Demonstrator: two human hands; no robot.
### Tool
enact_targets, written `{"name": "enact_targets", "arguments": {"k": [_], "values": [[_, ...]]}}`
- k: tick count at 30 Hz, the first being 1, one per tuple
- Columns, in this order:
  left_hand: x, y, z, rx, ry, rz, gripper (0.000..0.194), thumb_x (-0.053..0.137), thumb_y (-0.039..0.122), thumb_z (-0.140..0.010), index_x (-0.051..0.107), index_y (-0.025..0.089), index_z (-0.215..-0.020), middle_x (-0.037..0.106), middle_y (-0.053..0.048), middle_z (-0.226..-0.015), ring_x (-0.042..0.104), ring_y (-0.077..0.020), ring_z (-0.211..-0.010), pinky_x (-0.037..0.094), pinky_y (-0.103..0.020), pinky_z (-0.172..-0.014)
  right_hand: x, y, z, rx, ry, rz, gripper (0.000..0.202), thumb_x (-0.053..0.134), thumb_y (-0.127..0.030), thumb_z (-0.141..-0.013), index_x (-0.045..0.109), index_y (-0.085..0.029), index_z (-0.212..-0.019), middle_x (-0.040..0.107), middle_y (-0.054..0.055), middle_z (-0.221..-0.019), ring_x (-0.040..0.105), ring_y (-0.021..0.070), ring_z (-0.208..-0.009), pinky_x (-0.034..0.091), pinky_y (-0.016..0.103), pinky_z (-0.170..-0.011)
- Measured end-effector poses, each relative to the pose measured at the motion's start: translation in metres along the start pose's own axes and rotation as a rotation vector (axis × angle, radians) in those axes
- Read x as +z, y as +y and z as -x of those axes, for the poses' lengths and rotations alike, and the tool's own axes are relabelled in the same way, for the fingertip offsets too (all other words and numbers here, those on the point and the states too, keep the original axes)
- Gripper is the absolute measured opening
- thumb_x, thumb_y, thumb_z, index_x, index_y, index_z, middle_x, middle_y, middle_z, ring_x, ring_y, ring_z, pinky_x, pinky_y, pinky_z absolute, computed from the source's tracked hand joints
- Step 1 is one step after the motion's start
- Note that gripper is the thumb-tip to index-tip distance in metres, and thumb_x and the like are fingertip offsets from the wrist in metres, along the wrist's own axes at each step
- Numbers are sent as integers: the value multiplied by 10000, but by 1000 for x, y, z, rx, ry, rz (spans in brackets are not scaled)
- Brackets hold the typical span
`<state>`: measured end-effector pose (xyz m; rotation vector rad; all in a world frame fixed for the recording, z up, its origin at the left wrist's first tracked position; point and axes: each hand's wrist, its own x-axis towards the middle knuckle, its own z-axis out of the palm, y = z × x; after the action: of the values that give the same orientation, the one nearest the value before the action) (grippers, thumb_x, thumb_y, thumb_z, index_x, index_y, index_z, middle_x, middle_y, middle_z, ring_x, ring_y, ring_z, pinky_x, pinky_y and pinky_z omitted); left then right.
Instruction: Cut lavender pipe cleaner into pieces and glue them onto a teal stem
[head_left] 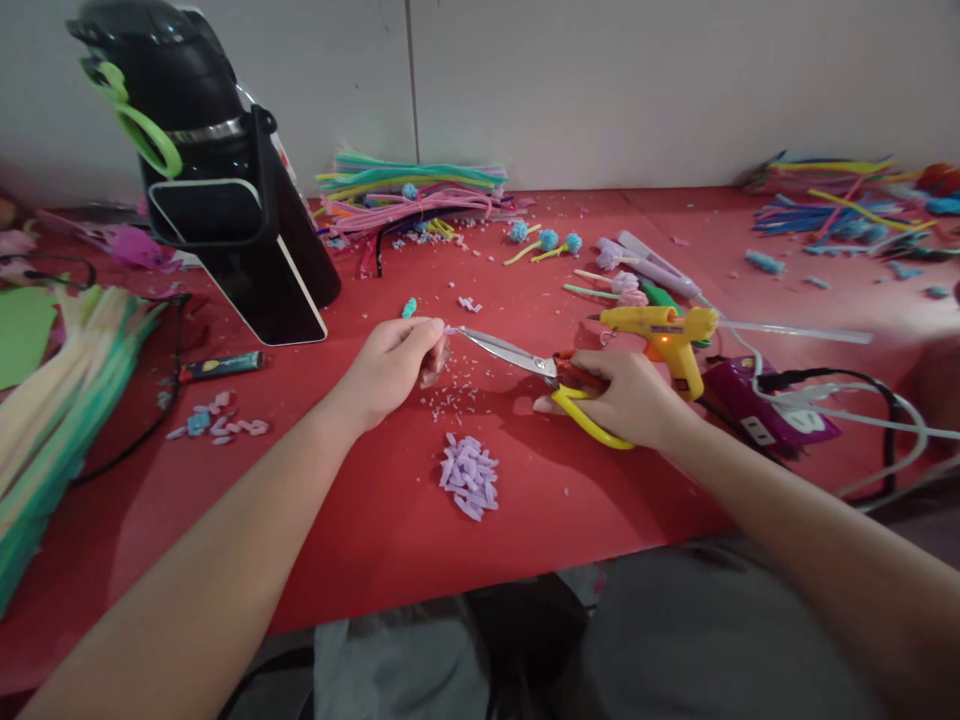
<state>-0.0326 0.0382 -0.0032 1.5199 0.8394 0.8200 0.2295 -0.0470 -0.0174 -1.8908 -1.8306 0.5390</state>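
Observation:
Between thumb and fingers, my left hand [401,368] pinches a small lilac piece [452,330], which looks like a bit of pipe cleaner. The tips of the scissors [510,352] touch or nearly touch that piece. My right hand [619,393] is wrapped round their orange and yellow handles, and the blades look almost closed. Fine pale clippings [459,393] are scattered on the red table [360,540] below. Nearer the front edge lies a pile of short lilac pieces [469,476].
A black bottle [232,200] stands at back left beside a pipe cleaner bundle [420,190]. On the right lie a yellow glue gun [660,330], its orange light showing, and a purple power strip [772,405] with cables. A lighter [223,366] rests left of my left hand.

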Motion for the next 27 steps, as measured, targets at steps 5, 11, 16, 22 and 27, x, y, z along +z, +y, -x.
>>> {"name": "enact_targets", "arguments": {"k": [5, 11, 16, 22, 27], "values": [[0, 0, 0, -7, -7, 10, 382, 479, 302, -955, 472, 200, -588, 460, 7, -593, 415, -99, -522, 364, -282, -518, 0, -1, 0, -4, 12, 6, 749, 645, -916, -585, 342, -231, -604, 308, -45, -593, 287, 119, -594, 263, 289, -522], [1, 1, 0, -18, -15, 6, 372, 483, 299, -949, 472, 197, -591, 472, 5, -601, 418, -101, -528, 356, -291, -528, -1, -3, -1, -19, 4, 26, 752, 609, -932, -600, 335, -231, -592, 318, -39, -579, 297, 123, -589, 272, 292, -521], [0, -1, 0, -2, -38, 40, 371, 480, 291, -955, 473, 188, -598, 469, 8, -607, 424, -95, -531, 341, -290, -538, 0, -3, -1, -23, 26, 27, 758, 605, -938, -589, 341, -227, -581, 325, -38, -567, 298, 117, -579, 272, 279, -509], [2, 2, 0, -49, -49, 99, 367, 467, 269, -959, 461, 179, -603, 452, 12, -605, 411, -89, -533, 329, -280, -543, 2, -2, -2, -18, 61, 19, 761, 607, -937, -586, 338, -226, -572, 306, -40, -564, 287, 117, -581, 263, 285, -513], [4, 5, 0, -119, -33, 234, 352, 471, 217, -957, 465, 170, -609, 458, 12, -612, 407, -77, -521, 309, -255, -524, 2, 2, -2, -23, 41, 4, 749, 624, -914, -611, 320, -230, -589, 267, -48, -585, 258, 111, -578, 233, 289, -510]]}}
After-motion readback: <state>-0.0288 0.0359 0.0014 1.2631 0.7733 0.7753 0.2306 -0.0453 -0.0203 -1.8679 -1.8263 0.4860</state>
